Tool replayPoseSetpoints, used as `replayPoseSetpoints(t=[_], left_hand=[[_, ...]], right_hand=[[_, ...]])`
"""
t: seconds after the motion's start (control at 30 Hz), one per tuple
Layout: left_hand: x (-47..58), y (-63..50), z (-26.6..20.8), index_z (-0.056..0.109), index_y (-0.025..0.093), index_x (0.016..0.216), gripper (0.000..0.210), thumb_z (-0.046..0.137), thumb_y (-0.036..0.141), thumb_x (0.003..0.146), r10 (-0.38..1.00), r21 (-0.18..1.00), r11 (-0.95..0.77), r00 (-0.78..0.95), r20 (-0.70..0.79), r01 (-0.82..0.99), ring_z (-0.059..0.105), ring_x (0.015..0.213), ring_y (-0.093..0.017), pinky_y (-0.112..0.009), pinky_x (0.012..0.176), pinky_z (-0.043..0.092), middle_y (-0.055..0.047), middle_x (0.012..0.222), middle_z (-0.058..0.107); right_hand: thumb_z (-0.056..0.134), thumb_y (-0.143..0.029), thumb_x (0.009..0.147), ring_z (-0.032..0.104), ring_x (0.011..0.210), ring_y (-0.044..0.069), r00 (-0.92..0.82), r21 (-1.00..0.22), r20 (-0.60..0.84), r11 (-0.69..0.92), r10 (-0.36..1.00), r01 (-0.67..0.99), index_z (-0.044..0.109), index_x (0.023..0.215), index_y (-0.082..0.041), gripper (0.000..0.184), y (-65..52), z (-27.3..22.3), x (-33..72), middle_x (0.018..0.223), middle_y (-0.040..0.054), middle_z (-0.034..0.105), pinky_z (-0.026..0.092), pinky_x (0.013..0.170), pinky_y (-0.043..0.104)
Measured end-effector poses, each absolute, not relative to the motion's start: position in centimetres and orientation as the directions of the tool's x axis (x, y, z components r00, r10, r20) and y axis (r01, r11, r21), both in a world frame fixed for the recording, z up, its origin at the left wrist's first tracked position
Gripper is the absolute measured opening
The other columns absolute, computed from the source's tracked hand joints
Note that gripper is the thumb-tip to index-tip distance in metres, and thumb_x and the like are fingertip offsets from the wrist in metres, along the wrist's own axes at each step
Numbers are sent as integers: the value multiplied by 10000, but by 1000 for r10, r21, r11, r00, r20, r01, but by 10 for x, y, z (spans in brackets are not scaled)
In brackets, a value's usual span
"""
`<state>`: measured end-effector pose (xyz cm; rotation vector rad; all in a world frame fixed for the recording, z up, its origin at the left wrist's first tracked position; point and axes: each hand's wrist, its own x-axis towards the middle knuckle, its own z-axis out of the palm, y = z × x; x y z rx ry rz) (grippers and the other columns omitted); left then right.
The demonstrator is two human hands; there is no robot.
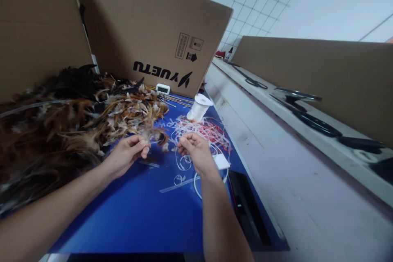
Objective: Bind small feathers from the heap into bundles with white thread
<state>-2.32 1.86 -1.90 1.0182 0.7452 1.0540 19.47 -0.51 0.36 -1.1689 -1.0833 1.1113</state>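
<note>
Between the thumb and fingers of my left hand [130,152] is a small brown and grey feather [156,134], its fluffy end pointing right. My right hand [195,150] is pinched closed a short way to the right, over the edge of a tangle of white and red plastic strips [215,133]; whatever its fingertips may hold is too small to make out. A large heap of brown and black feathers [119,110] lies to the left of my left hand. Behind the strips stands a white spool [198,108] of clear or white ribbon.
Cardboard panels [147,28] stand behind the blue table [138,221]. A small digital clock [163,89] and thin sticks [178,100] lie at the back. A white cable [196,190] and long black device [248,208] are at right. Scissors [254,82] rest on the ledge.
</note>
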Motion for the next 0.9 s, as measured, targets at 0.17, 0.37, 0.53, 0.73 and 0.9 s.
replayPoseSetpoints(t=[0.17, 0.37, 0.53, 0.73, 0.9], left_hand=[[-26, 22, -19, 598, 140, 661, 313, 822, 358, 653, 955, 909, 158, 292, -41, -387, 514, 527, -67, -165, 558, 425, 17, 548, 578], [-28, 27, -16, 619, 121, 647, 314, 866, 304, 585, 973, 881, 152, 226, -53, -447, 498, 514, -41, -148, 525, 443, -6, 665, 628], [-28, 24, -16, 639, 122, 674, 279, 853, 289, 612, 967, 880, 169, 248, -60, -445, 507, 521, -48, -154, 521, 453, -12, 672, 629], [-28, 24, -18, 672, 121, 738, 251, 826, 304, 660, 957, 890, 168, 288, -44, -424, 490, 516, -48, -148, 501, 426, 0, 623, 592], [-28, 23, -19, 666, 132, 741, 244, 810, 319, 682, 947, 894, 170, 320, -32, -415, 492, 516, -56, -161, 507, 415, -1, 619, 599]], right_hand=[[737, -373, 692, 591, 498, 99, 154, -987, 11, 36, 988, -157, 602, 736, -165, 251, -3, 3, 200, 614, -2, 671, 430, 462, 198], [726, -400, 684, 600, 503, 105, 158, -977, -16, 19, 987, -213, 610, 775, -163, 279, -3, 3, 207, 621, 2, 672, 437, 468, 205], [671, -333, 710, 631, 537, 123, 86, -978, -52, -34, 995, -207, 596, 847, -172, 224, -5, 5, 206, 659, 14, 692, 451, 480, 212], [565, -251, 733, 676, 578, 145, 128, -997, -65, -60, 990, -42, 590, 933, -179, 215, -3, -1, 207, 931, 66, 693, 437, 420, 210], [580, -192, 729, 561, 464, 90, 267, -921, 208, 97, 941, 378, 646, 937, -187, 219, 0, -8, 209, 960, 63, 678, 408, 414, 229]])
